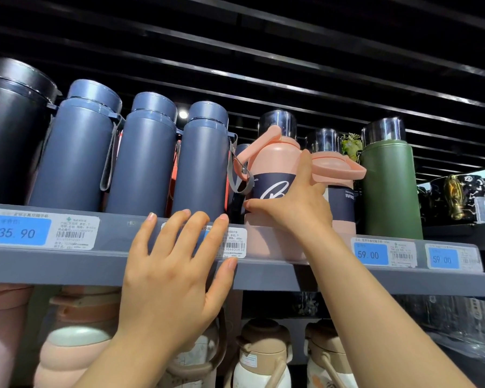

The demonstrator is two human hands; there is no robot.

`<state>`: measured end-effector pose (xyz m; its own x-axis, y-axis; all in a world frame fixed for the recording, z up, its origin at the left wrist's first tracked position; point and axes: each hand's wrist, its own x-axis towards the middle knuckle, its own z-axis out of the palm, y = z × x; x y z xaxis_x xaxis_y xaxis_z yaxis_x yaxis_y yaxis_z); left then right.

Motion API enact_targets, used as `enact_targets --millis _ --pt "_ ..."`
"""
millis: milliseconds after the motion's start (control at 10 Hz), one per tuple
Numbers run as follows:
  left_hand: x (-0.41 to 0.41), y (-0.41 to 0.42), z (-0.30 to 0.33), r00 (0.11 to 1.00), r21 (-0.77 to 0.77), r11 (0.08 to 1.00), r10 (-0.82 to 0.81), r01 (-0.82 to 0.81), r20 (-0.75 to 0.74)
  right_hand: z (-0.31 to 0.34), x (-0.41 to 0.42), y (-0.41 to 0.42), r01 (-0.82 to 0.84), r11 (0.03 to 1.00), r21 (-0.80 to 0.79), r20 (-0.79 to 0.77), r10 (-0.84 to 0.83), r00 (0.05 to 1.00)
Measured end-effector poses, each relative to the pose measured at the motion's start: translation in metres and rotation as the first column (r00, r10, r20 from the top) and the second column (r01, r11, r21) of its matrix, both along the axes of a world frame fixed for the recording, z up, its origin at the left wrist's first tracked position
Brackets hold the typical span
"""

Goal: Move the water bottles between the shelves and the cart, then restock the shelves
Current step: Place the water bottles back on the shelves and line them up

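On the top shelf [67, 264], roughly at 1 o'clock from the middle of the view, a pink bottle [275, 175] stands upright, long axis vertical, wedged between the blue bottles [140, 161] at its 9 o'clock and a second pink one [340, 197] at its 3 o'clock. The right hand [294, 203] has its fingers and thumb wrapped around the dark label band, so that's clearly the nearer, working hand. The left hand [177, 273] is lower, at about 7 o'clock from the bottle, fingers spread flat against the shelf's front strip over a price tag [233, 242], gripping nothing. Can't tell if the bottle's coming off or just got put back. A green bottle [389, 189] sits further right. My guess: any lift has to go straight up over the lip, since the neighbours are tight.
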<state>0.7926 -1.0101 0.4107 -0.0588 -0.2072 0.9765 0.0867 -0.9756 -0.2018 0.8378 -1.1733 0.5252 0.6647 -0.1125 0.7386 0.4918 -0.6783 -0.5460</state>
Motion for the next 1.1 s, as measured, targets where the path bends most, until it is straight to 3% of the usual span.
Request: enact_targets --millis 200,300,500,600,700,800,1000,1100 --pt "0.000 0.000 0.000 1.000 -0.004 1.000 0.007 -0.007 0.003 0.001 -0.003 -0.010 -0.139 0.987 0.083 -0.009 0.140 0.990" --pt "-0.001 0.000 0.001 1.000 -0.005 1.000 0.005 -0.005 0.001 -0.001 -0.004 -0.006 -0.104 0.991 0.084 0.012 0.103 0.995" --pt "-0.001 -0.001 0.000 1.000 -0.006 1.000 -0.006 0.006 -0.005 -0.004 -0.008 0.006 0.197 0.980 -0.035 0.016 -0.196 0.980" --pt "-0.002 0.000 0.001 1.000 -0.004 1.000 -0.007 0.007 -0.019 -0.007 -0.005 0.004 0.169 0.984 -0.050 0.027 -0.168 0.985" --pt "-0.002 0.000 0.000 1.000 -0.006 1.000 -0.012 0.012 -0.020 -0.007 -0.009 -0.008 -0.062 0.997 0.034 0.014 0.062 0.998" --pt "-0.001 0.000 0.001 1.000 -0.008 1.000 -0.017 0.016 -0.019 -0.005 -0.012 -0.016 -0.130 0.990 0.048 -0.007 0.131 0.991" --pt "-0.001 -0.001 0.000 1.000 -0.001 1.000 -0.013 0.013 -0.009 -0.010 -0.007 0.000 0.096 0.994 -0.060 -0.005 -0.096 0.995" --pt "-0.001 0.000 0.000 1.000 -0.004 1.000 -0.015 0.015 -0.016 -0.010 -0.009 0.003 0.128 0.990 -0.065 -0.013 -0.129 0.992"
